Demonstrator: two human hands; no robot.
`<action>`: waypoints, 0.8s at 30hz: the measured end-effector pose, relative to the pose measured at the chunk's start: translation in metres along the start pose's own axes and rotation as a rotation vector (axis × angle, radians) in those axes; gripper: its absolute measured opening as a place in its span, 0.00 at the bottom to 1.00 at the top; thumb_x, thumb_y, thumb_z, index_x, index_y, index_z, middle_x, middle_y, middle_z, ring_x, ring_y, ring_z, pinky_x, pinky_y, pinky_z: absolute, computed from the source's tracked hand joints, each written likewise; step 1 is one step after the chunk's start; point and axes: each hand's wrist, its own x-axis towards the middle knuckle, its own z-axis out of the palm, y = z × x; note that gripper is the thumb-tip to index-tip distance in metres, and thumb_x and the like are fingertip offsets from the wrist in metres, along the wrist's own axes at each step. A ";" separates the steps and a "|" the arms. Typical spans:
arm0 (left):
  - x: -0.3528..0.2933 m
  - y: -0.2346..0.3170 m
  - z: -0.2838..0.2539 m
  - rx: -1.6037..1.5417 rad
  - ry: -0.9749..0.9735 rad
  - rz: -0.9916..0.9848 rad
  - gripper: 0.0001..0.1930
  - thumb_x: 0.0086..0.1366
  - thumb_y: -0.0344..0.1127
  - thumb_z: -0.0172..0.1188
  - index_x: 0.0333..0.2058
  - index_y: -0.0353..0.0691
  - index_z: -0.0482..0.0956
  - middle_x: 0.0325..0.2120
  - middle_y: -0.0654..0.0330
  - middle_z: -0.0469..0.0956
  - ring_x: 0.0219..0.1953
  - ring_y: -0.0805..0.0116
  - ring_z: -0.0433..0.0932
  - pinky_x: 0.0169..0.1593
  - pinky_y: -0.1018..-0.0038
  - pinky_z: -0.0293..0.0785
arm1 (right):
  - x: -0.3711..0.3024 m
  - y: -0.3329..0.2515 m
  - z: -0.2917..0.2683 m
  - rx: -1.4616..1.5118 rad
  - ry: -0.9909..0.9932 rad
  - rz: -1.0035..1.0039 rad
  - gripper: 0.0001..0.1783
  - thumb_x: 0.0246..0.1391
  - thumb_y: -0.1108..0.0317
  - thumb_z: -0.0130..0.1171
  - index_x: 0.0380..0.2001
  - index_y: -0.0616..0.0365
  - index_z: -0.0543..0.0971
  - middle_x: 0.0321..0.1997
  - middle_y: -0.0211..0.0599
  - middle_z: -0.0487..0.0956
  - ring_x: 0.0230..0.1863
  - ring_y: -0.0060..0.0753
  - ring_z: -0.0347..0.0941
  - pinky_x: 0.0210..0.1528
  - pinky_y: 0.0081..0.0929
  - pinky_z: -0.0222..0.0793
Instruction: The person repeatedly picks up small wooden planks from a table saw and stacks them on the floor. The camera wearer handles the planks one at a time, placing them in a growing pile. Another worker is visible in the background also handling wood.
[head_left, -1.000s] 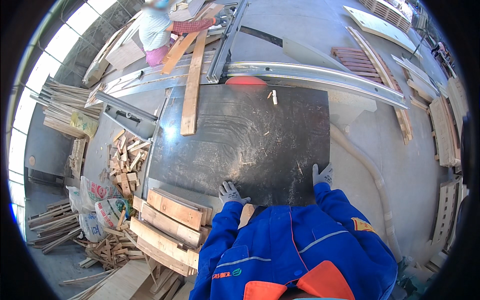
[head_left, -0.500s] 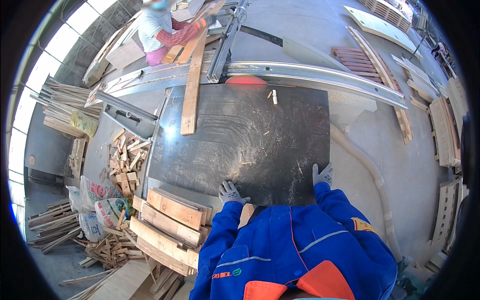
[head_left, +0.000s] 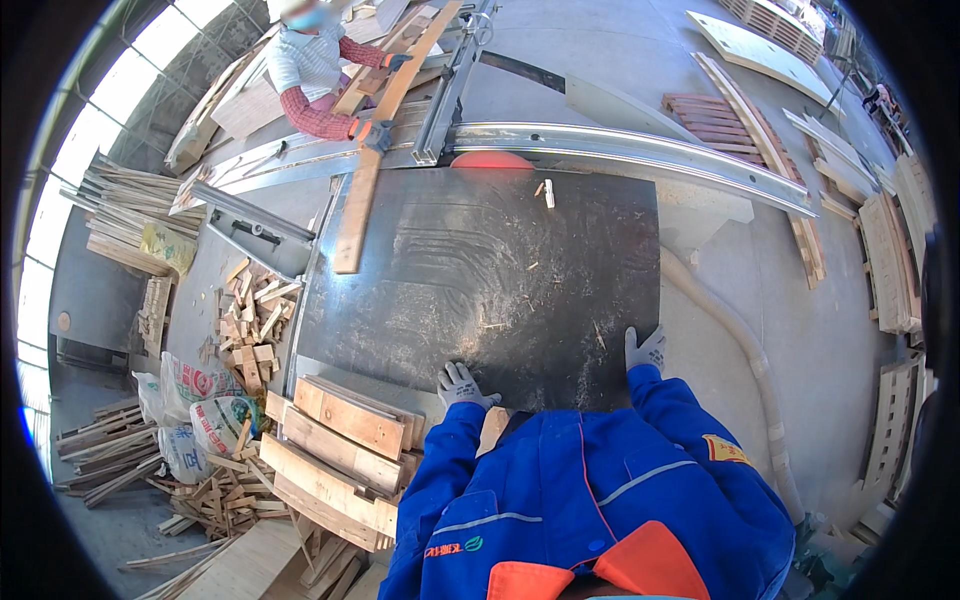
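Observation:
My left hand (head_left: pixel 464 385), in a grey work glove, rests on the near edge of a dark, dusty table (head_left: pixel 560 300) with its fingers spread. At the table's right edge lies my right hand (head_left: pixel 645 348), gloved alike, fingers stretched out and holding nothing. Across the far left part of the table reaches a long wooden board (head_left: pixel 358 215). A co-worker (head_left: pixel 310 75) at the far side grips that board with both gloved hands. Beyond the table's far edge shows a red rounded guard (head_left: pixel 492 160). A small white piece (head_left: pixel 549 194) and wood chips lie on the tabletop.
Metal rails (head_left: pixel 640 150) run along the table's far side. Stacked boards (head_left: pixel 340 440) stand by my left arm, with offcuts (head_left: pixel 255 320) and full sacks (head_left: pixel 215 420) farther left. A thick hose (head_left: pixel 740 340) curves along the floor on the right, near pallets (head_left: pixel 712 125).
The co-worker has swung the long board's near end to the left and now has a hand on its middle. My hands have stayed where they were.

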 end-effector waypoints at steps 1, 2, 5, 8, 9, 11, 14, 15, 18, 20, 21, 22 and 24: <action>0.000 0.000 0.000 0.000 0.002 0.001 0.66 0.43 0.72 0.69 0.70 0.35 0.48 0.72 0.44 0.45 0.73 0.40 0.45 0.71 0.51 0.48 | 0.000 0.000 0.000 -0.004 0.008 -0.007 0.54 0.57 0.33 0.52 0.71 0.65 0.52 0.70 0.66 0.58 0.71 0.63 0.56 0.70 0.48 0.55; 0.000 0.000 0.000 0.000 0.002 0.002 0.66 0.43 0.72 0.69 0.70 0.35 0.48 0.72 0.44 0.45 0.73 0.40 0.45 0.71 0.51 0.48 | 0.001 0.001 0.002 -0.008 0.017 -0.014 0.54 0.57 0.33 0.52 0.71 0.65 0.52 0.70 0.66 0.58 0.71 0.63 0.56 0.70 0.48 0.55; 0.000 0.000 0.000 0.003 0.004 0.003 0.66 0.43 0.72 0.69 0.70 0.35 0.48 0.72 0.44 0.46 0.73 0.40 0.45 0.71 0.51 0.49 | 0.002 0.003 0.005 -0.031 0.041 -0.016 0.53 0.56 0.34 0.53 0.70 0.65 0.53 0.70 0.63 0.60 0.70 0.61 0.58 0.70 0.47 0.56; 0.001 0.000 0.002 0.007 0.010 0.002 0.66 0.43 0.72 0.69 0.70 0.35 0.49 0.72 0.44 0.46 0.72 0.39 0.45 0.71 0.51 0.49 | 0.001 0.002 0.005 -0.037 0.051 -0.020 0.53 0.56 0.34 0.53 0.70 0.65 0.54 0.69 0.63 0.61 0.69 0.60 0.59 0.69 0.47 0.57; 0.001 -0.001 0.002 0.007 0.014 0.004 0.66 0.43 0.72 0.69 0.70 0.35 0.49 0.72 0.43 0.46 0.72 0.39 0.45 0.71 0.51 0.49 | 0.001 0.003 0.005 -0.036 0.053 -0.022 0.53 0.56 0.34 0.53 0.70 0.65 0.54 0.69 0.63 0.61 0.69 0.60 0.59 0.69 0.47 0.57; 0.000 -0.001 0.002 0.006 0.017 0.005 0.65 0.43 0.71 0.69 0.70 0.35 0.49 0.71 0.43 0.46 0.72 0.39 0.46 0.71 0.51 0.49 | 0.002 0.003 0.007 -0.042 0.066 -0.026 0.53 0.56 0.34 0.53 0.70 0.66 0.54 0.69 0.63 0.61 0.69 0.61 0.59 0.69 0.47 0.57; -0.001 0.000 0.000 -0.001 0.018 0.007 0.65 0.43 0.71 0.69 0.70 0.35 0.49 0.71 0.43 0.46 0.72 0.40 0.46 0.71 0.51 0.49 | 0.002 0.004 0.008 -0.041 0.074 -0.027 0.53 0.56 0.34 0.53 0.70 0.66 0.54 0.68 0.63 0.62 0.68 0.61 0.60 0.69 0.47 0.58; -0.001 0.000 0.000 -0.005 0.021 0.008 0.65 0.43 0.70 0.69 0.70 0.35 0.49 0.71 0.44 0.46 0.72 0.40 0.46 0.71 0.51 0.49 | 0.002 0.004 0.008 -0.039 0.075 -0.026 0.53 0.56 0.34 0.53 0.70 0.66 0.54 0.68 0.63 0.62 0.68 0.61 0.60 0.69 0.47 0.58; -0.002 0.000 -0.001 -0.015 0.022 0.006 0.65 0.43 0.70 0.70 0.70 0.35 0.49 0.71 0.44 0.47 0.72 0.40 0.46 0.71 0.51 0.49 | 0.003 0.004 0.004 -0.016 -0.003 -0.002 0.54 0.57 0.32 0.51 0.72 0.63 0.51 0.72 0.63 0.56 0.72 0.61 0.54 0.72 0.48 0.53; -0.002 0.000 -0.001 -0.020 0.022 0.006 0.65 0.44 0.70 0.70 0.70 0.35 0.49 0.71 0.44 0.47 0.72 0.40 0.46 0.71 0.51 0.49 | 0.002 0.003 0.003 -0.021 -0.009 -0.001 0.54 0.57 0.32 0.50 0.72 0.64 0.51 0.72 0.64 0.56 0.72 0.61 0.54 0.72 0.47 0.53; -0.001 -0.001 0.000 -0.022 0.024 0.007 0.65 0.44 0.70 0.70 0.70 0.35 0.49 0.71 0.44 0.47 0.72 0.40 0.46 0.71 0.51 0.49 | 0.001 0.003 0.003 -0.023 -0.012 0.000 0.54 0.57 0.32 0.50 0.72 0.64 0.51 0.72 0.64 0.56 0.72 0.61 0.54 0.72 0.47 0.53; -0.001 -0.001 0.001 -0.025 0.026 0.007 0.65 0.44 0.70 0.70 0.70 0.35 0.49 0.71 0.44 0.47 0.72 0.40 0.46 0.71 0.52 0.49 | 0.001 0.002 0.004 -0.020 0.016 -0.011 0.54 0.57 0.33 0.51 0.71 0.64 0.51 0.71 0.64 0.58 0.71 0.62 0.56 0.70 0.48 0.55; -0.001 0.000 -0.002 -0.019 0.016 0.009 0.65 0.44 0.70 0.70 0.70 0.35 0.49 0.71 0.44 0.46 0.73 0.40 0.45 0.71 0.52 0.49 | 0.001 0.004 0.008 -0.017 0.074 -0.030 0.53 0.56 0.34 0.53 0.70 0.65 0.53 0.68 0.64 0.62 0.68 0.63 0.60 0.67 0.50 0.59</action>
